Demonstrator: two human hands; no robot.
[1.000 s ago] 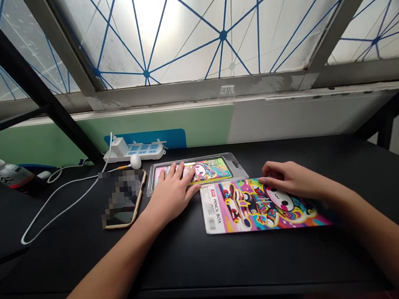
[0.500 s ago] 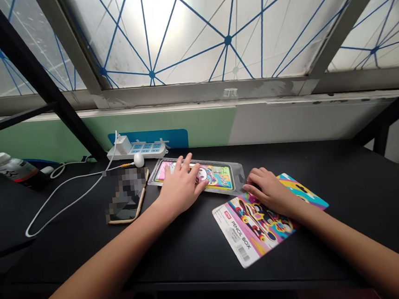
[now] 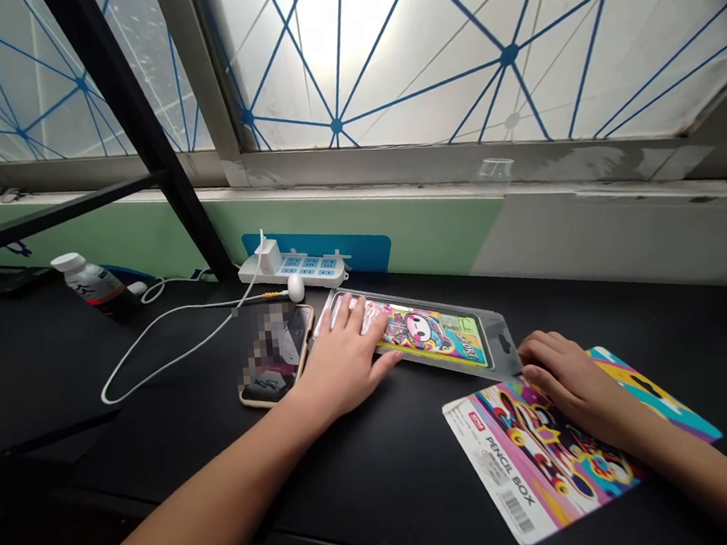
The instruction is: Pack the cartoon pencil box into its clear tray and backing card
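Plastic pack [image 3: 433,334] under flat left hand [image 3: 346,363], right hand [image 3: 577,385] on card [image 3: 520,462]

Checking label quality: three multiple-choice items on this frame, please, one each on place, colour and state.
1. Where is the phone relative to the left hand? A to its left; B to its right; C under it.
2. What colour is the looped cable? A black; B white; C red.
3. What state is the printed pencil box card in? A held upright; B sealed in a blister pack; C flat under the right hand.

1 A: it lies beside the wrist, toward the view's left.
2 B: its visible loop shows white.
3 C: it lies flat, with the hand on it.
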